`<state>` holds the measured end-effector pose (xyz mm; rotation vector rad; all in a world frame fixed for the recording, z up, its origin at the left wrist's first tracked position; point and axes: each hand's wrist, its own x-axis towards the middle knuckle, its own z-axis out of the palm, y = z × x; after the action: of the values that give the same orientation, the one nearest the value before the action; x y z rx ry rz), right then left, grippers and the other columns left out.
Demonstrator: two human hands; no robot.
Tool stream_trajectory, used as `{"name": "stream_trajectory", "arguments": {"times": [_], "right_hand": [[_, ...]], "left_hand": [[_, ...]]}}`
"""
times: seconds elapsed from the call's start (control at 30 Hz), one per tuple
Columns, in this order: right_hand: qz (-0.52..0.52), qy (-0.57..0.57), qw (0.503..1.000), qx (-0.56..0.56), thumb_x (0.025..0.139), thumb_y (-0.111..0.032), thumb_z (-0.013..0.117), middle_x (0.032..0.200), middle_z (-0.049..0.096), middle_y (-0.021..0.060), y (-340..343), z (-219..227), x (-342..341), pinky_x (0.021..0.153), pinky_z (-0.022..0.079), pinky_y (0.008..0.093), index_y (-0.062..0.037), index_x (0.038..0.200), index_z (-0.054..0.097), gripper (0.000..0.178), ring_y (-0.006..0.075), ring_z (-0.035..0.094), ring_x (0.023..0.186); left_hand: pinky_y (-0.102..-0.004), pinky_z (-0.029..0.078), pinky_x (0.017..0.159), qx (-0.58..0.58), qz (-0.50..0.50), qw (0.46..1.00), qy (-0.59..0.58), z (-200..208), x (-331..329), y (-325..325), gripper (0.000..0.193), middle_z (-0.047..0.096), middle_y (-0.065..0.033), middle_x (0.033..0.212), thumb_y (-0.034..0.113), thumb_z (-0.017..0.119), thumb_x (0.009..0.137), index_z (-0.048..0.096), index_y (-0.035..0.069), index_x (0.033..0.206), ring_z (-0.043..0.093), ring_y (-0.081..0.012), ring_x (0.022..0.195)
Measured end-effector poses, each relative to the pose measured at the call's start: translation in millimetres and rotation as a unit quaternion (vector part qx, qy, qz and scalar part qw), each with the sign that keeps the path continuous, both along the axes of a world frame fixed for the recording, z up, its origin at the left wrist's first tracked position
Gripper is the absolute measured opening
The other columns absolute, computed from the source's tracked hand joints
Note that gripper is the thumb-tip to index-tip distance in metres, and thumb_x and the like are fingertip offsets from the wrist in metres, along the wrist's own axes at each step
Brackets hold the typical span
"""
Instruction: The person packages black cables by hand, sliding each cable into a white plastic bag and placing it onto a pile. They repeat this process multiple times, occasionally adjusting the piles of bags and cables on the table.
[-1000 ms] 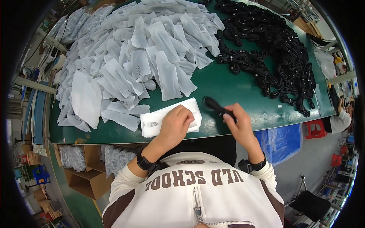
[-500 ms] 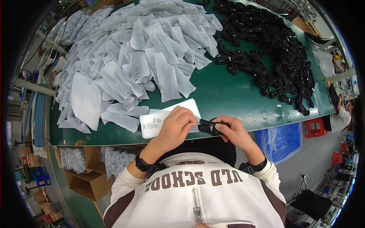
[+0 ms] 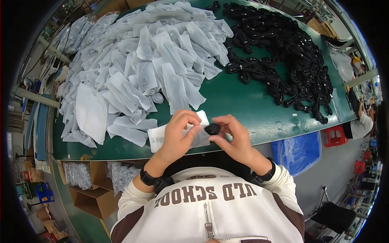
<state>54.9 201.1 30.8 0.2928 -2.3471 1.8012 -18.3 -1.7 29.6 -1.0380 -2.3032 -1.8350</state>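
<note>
My left hand (image 3: 181,131) pinches a frosted plastic bag (image 3: 199,139) near the table's front edge, its thumb and fingers on the bag's mouth. A coiled black cable (image 3: 212,129) stands end-on at that mouth, partly inside the bag. My right hand (image 3: 234,135) grips the cable's outer end between thumb and fingers. Beneath and beside my left hand lies a stack of flat frosted bags (image 3: 155,139) with small print. How far the cable reaches into the bag is partly hidden by my fingers.
A large heap of filled frosted bags (image 3: 133,69) covers the left of the green table (image 3: 219,97). Many coiled black cables (image 3: 291,60) are piled at the right. Below stand a blue bin (image 3: 298,152), a red stool (image 3: 334,137) and cardboard boxes (image 3: 95,198). Another person (image 3: 362,121) sits far right.
The coiled cable has moved left and turned end-on at the bag's mouth. My right hand has come closer to my left, with its fingers higher around the cable.
</note>
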Motion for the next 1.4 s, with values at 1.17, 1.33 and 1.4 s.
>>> {"name": "stream_trajectory", "arguments": {"times": [1.17,1.33,1.4], "right_hand": [[-0.031,0.024,0.986,0.162,0.083,0.005,0.069,0.091,0.059,0.0095,47,-6,10,0.075,0.049,0.0286,0.0007,0.113,0.057,0.032,0.0187,0.062,0.082],[-0.034,0.045,0.985,0.162,0.083,0.005,0.069,0.094,0.060,0.0112,42,-8,14,0.076,0.050,0.0307,0.0007,0.116,0.060,0.035,0.0240,0.063,0.084],[-0.025,0.050,0.985,0.166,0.082,0.006,0.069,0.096,0.060,0.0119,39,-4,14,0.076,0.050,0.0321,-0.0001,0.118,0.061,0.037,0.0251,0.063,0.084]], "left_hand": [[-0.0423,0.046,0.079,-0.195,0.053,0.971,0.130,-24,17,8,0.015,0.056,-0.0101,0.095,0.006,0.072,0.082,0.060,0.003,0.091,0.056,-0.0324,0.090],[-0.0430,0.044,0.079,-0.231,0.048,0.961,0.147,-28,18,7,0.015,0.056,-0.0099,0.094,0.007,0.073,0.082,0.061,0.005,0.091,0.056,-0.0319,0.089],[-0.0424,0.045,0.079,-0.212,0.061,0.967,0.127,-29,16,-2,0.014,0.056,-0.0098,0.094,0.007,0.072,0.082,0.062,0.004,0.092,0.057,-0.0312,0.089]]}}
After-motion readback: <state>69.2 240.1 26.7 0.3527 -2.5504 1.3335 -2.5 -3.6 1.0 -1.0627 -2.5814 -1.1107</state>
